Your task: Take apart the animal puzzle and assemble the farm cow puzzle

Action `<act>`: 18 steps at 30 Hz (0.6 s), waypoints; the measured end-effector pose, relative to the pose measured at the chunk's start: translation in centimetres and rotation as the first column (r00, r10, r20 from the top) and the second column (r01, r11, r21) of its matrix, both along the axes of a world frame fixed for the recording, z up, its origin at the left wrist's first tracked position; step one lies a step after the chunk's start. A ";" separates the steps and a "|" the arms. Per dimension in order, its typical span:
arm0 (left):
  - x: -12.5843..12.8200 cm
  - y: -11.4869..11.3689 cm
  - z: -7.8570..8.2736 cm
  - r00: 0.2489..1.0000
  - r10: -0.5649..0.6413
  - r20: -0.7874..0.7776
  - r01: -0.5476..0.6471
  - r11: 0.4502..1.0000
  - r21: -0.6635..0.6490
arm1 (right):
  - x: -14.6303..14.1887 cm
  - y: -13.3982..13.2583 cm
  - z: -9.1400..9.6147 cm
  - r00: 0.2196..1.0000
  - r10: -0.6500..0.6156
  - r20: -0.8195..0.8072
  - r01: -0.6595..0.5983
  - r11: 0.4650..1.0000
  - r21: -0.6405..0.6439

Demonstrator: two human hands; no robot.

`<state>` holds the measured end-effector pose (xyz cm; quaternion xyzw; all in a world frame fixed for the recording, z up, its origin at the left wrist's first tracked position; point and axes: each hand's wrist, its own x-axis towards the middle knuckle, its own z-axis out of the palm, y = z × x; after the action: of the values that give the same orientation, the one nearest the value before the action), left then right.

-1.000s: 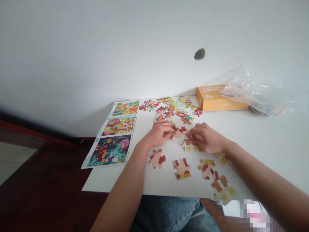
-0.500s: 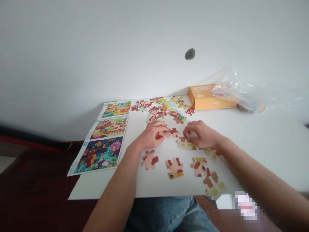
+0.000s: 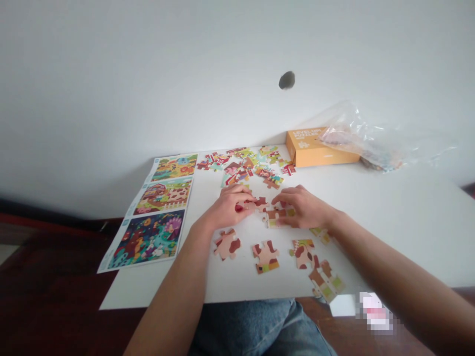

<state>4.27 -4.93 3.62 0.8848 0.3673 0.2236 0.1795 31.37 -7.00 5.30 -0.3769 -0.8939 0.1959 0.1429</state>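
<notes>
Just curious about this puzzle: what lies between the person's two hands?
The head view shows cow-patterned jigsaw pieces there, between the left hand and the right hand.

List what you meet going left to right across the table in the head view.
Picture sheet → left hand → right hand → plastic bag

Obstacles: loose puzzle pieces [image 3: 241,165] heaped along the table's far side; orange box [image 3: 315,148] and plastic bag [image 3: 361,138] beyond them. Passage: white table [image 3: 408,222] right of the right hand [image 3: 302,207]; gaps between the near pieces [image 3: 265,257].
</notes>
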 end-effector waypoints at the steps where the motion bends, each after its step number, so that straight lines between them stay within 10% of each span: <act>1: -0.1 0.0 0.0 1.000 0.000 -0.003 0.000 1.000 -0.002 | 0.1 0.0 0.1 1.000 0.015 0.008 -0.015 1.000 0.001; 18: -0.6 -0.3 0.3 0.997 -0.013 -0.081 0.010 0.999 -0.038 | 4.7 2.3 0.3 0.972 -0.170 0.159 0.168 0.985 0.025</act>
<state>3.65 -5.22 3.94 0.8918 0.3732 0.1797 0.1823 36.03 -4.72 5.57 -0.4654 -0.8684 0.1469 0.0885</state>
